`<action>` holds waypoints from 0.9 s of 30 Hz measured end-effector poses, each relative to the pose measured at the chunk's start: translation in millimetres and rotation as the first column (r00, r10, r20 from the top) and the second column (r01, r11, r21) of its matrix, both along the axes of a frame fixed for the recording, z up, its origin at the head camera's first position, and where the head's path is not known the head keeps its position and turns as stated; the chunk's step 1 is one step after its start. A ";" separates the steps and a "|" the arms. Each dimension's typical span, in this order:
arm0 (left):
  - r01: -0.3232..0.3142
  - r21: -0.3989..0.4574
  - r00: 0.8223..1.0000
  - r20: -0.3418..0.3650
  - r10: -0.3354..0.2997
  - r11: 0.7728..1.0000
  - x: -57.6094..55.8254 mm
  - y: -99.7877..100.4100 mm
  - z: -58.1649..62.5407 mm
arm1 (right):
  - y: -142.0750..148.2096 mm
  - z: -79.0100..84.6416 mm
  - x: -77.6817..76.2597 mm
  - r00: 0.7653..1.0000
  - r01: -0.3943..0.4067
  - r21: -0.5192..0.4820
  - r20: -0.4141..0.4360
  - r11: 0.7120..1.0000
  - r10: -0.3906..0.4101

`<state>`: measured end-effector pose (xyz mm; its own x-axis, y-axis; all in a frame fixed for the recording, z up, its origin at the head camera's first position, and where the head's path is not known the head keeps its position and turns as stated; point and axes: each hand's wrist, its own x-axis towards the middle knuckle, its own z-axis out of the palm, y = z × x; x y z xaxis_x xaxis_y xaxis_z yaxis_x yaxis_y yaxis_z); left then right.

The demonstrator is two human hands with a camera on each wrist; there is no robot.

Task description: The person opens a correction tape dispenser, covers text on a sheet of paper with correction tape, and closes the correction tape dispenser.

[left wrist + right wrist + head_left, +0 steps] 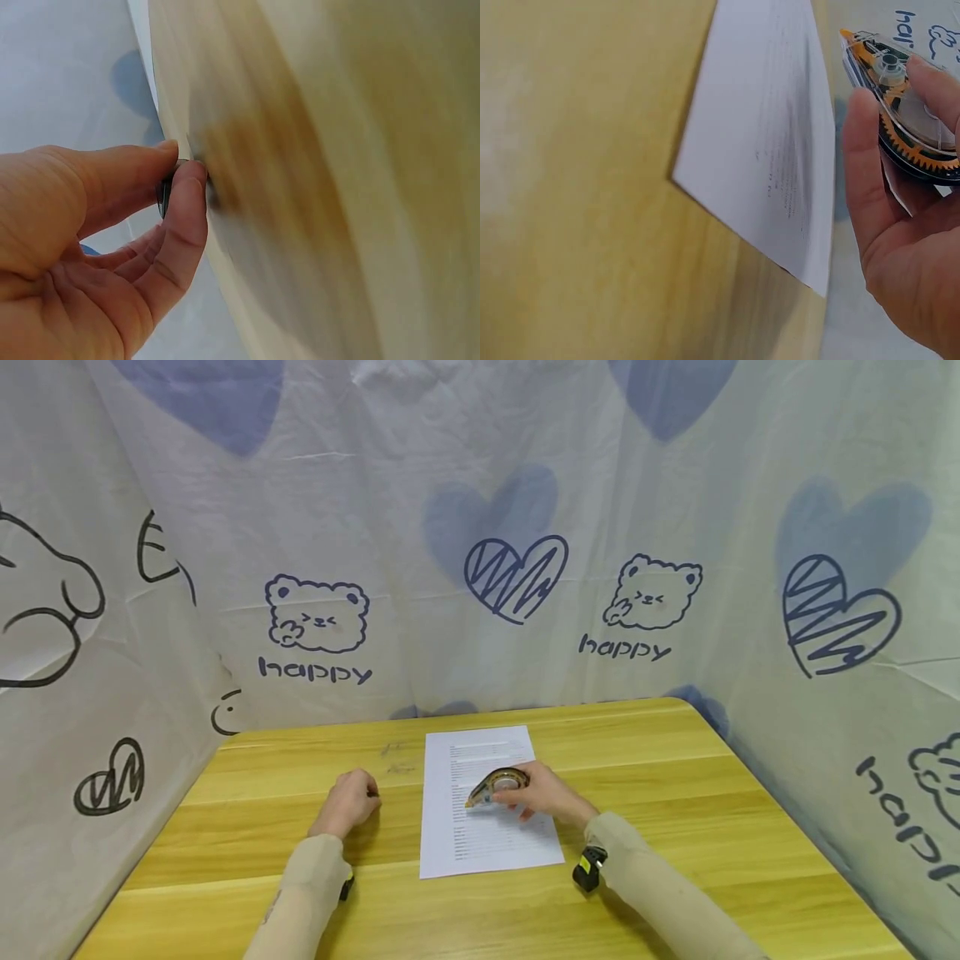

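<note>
My right hand [546, 792] holds a correction tape dispenser [891, 69] between thumb and fingers. Its clear shell shows orange gears inside, and its tip points left over the printed sheet of paper [442, 847]. Whether the tip touches the paper cannot be made out. On the left of the sheet, my left hand [347, 803] is low over the table, apart from the paper. Its thumb and index finger pinch a small dark piece [163, 196], mostly hidden by the fingertips, so its kind is unclear.
The sheet lies on a yellow wood-grain table [660, 793]. White cloth [405, 610] with hearts and bear drawings hangs behind the table and on both sides. A small black and yellow device [588, 868] sits at my right wrist.
</note>
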<state>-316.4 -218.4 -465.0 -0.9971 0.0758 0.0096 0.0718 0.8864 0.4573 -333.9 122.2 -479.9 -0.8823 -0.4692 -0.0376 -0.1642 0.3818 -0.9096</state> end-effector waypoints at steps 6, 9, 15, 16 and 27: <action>-0.003 -0.012 1.000 0.015 0.004 1.000 -0.6 1.6 0.2 | -1.2 -3.0 1.5 0.998 -0.026 -0.037 0.051 0.999 0.028; 0.008 -0.022 0.999 0.034 -0.007 1.000 -1.3 3.2 0.8 | -0.9 -4.4 0.6 0.998 -0.025 -0.048 0.057 0.999 0.028; -0.002 -0.048 0.998 0.055 0.005 0.999 0.9 9.3 2.9 | -1.4 -3.9 0.7 0.996 -0.033 -0.051 0.076 0.998 0.037; -0.008 -0.049 0.999 0.052 0.010 0.999 1.5 10.6 3.4 | -1.6 -4.2 0.4 0.996 -0.032 -0.051 0.076 0.998 0.036; 0.044 -0.101 0.995 -0.082 -0.053 0.994 2.1 42.6 0.5 | -4.3 -4.9 -0.4 0.997 -0.024 -0.058 0.071 0.998 0.028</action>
